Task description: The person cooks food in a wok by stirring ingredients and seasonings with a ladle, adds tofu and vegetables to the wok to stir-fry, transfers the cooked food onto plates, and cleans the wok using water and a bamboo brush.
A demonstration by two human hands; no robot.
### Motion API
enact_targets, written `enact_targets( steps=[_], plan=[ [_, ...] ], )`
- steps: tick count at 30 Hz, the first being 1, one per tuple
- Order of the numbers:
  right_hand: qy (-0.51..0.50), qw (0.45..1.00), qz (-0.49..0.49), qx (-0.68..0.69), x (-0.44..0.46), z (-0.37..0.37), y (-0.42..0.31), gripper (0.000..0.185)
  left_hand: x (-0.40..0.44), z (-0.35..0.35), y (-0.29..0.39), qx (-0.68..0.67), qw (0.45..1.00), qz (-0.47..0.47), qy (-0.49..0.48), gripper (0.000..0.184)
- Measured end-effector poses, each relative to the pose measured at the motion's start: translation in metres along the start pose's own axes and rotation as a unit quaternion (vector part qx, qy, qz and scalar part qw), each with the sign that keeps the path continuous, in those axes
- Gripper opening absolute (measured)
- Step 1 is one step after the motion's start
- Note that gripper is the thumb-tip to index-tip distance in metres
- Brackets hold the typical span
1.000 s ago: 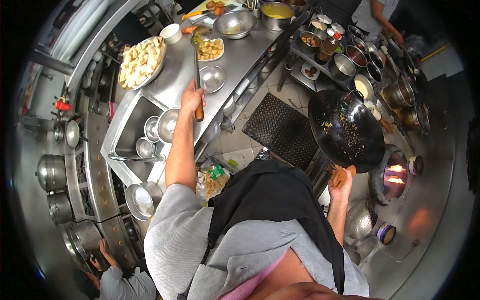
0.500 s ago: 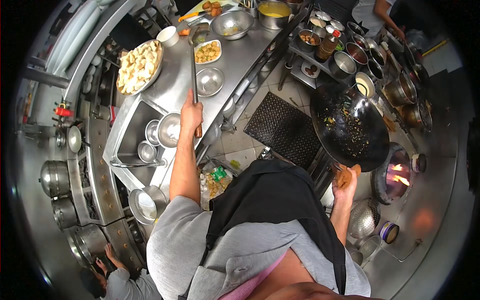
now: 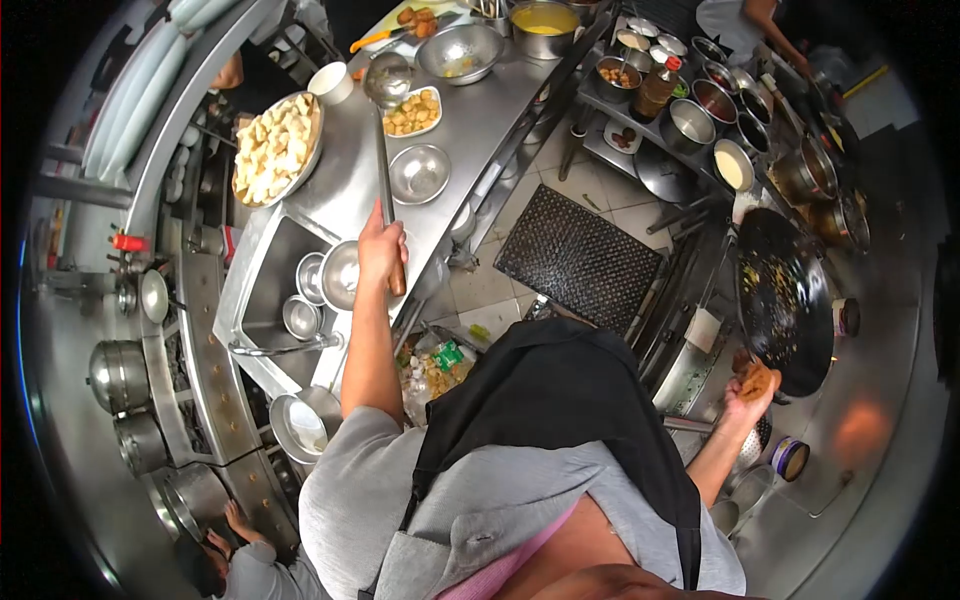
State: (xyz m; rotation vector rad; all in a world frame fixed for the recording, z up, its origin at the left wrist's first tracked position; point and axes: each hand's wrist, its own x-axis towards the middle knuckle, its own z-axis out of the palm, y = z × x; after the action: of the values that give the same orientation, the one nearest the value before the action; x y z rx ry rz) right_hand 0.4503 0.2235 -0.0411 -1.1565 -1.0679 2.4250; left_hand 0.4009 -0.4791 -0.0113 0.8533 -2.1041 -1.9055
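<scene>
My left hand (image 3: 381,252) is closed around the wooden grip of a long ladle (image 3: 384,165). The ladle's bowl is over the steel counter, beside a white dish of golden cubes (image 3: 412,113). On the right, my right hand (image 3: 748,398) grips the wok (image 3: 800,345) at its near edge, with a brown folded cloth (image 3: 757,381) in the grasp. The wok is tilted over the burner area, hiding the flame. Small yellow and brown chopped bits are spread over its dark inside.
A steel bowl (image 3: 419,174) and a large bowl of pale chunks (image 3: 278,150) stand on the counter. Left of them is a sink (image 3: 262,300). Sauce pots, a red-capped bottle (image 3: 657,88) and a cream-filled pot (image 3: 734,166) line the stove side. A black mat (image 3: 578,258) covers the floor. Co-workers are nearby.
My right hand has swung the wok rightward from above the floor mat's side onto the burner, covering the flame. The ladle has turned slightly and its bowl is a little lower in view.
</scene>
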Motion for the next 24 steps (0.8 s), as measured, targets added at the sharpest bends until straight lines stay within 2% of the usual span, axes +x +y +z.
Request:
enact_targets(
  steps=[2,5,6,7,8,10,13,14,16,17,18,19,20,21,22,23,24],
  plan=[
    [0.004,1.0,-0.012,0.027,0.014,-0.021,-0.016,0.04,-0.015,0.007,0.014,-0.234,0.968,-0.057,-0.073,0.071],
    [0.045,0.995,-0.01,0.088,0.026,-0.035,-0.039,0.04,-0.024,0.019,-0.003,-0.281,0.946,-0.093,-0.135,0.073],
    [0.038,0.997,-0.03,0.056,0.033,-0.044,-0.041,0.04,-0.034,0.035,0.003,-0.272,0.944,-0.11,-0.153,0.066],
    [0.071,0.995,-0.041,0.057,0.041,-0.05,-0.043,0.04,-0.043,0.052,0.014,-0.271,0.928,-0.12,-0.228,0.058],
    [0.105,0.991,-0.054,0.061,0.048,-0.054,-0.045,0.04,-0.05,0.075,0.024,-0.255,0.922,-0.132,-0.26,0.054],
    [0.127,0.988,-0.07,0.056,0.064,-0.067,-0.042,0.039,-0.055,0.125,0.043,-0.176,0.921,-0.146,-0.316,0.051],
    [0.136,0.983,-0.095,0.081,0.091,-0.075,-0.045,0.039,-0.048,0.207,0.067,-0.127,0.879,-0.129,-0.44,0.046],
    [0.137,0.981,-0.099,0.093,0.097,-0.079,-0.043,0.039,-0.046,0.233,0.084,-0.084,0.862,-0.098,-0.491,0.047],
    [0.06,0.987,-0.102,0.11,0.131,-0.108,-0.045,0.04,-0.04,0.29,0.114,-0.033,0.822,-0.037,-0.568,0.051],
    [0.107,0.981,-0.123,0.104,0.132,-0.09,-0.045,0.043,-0.041,0.314,0.125,-0.071,0.806,-0.03,-0.587,0.053],
    [0.054,0.978,-0.117,0.161,0.125,-0.074,-0.045,0.033,-0.042,0.343,0.135,-0.102,0.778,-0.029,-0.619,0.056],
    [0.17,0.966,-0.125,0.15,0.123,-0.041,-0.042,0.037,-0.052,0.365,0.145,-0.152,0.767,-0.056,-0.621,0.064],
    [0.151,0.965,-0.125,0.172,0.146,-0.048,-0.029,0.035,-0.043,0.386,0.137,-0.15,0.713,-0.039,-0.684,0.071],
    [0.132,0.964,-0.124,0.192,0.169,-0.055,-0.017,0.033,-0.039,0.402,0.127,-0.081,0.701,-0.03,-0.708,0.074],
    [0.09,0.96,-0.121,0.236,0.179,-0.046,-0.011,0.028,-0.044,0.412,0.128,0.047,0.741,-0.052,-0.668,0.073],
    [0.065,0.94,-0.139,0.305,0.196,-0.038,-0.001,0.023,-0.044,0.426,0.118,0.071,0.762,-0.02,-0.643,0.072],
    [0.059,0.946,-0.137,0.288,0.21,-0.034,0.008,0.018,-0.039,0.44,0.111,0.066,0.765,-0.012,-0.64,0.071]
  ],
)
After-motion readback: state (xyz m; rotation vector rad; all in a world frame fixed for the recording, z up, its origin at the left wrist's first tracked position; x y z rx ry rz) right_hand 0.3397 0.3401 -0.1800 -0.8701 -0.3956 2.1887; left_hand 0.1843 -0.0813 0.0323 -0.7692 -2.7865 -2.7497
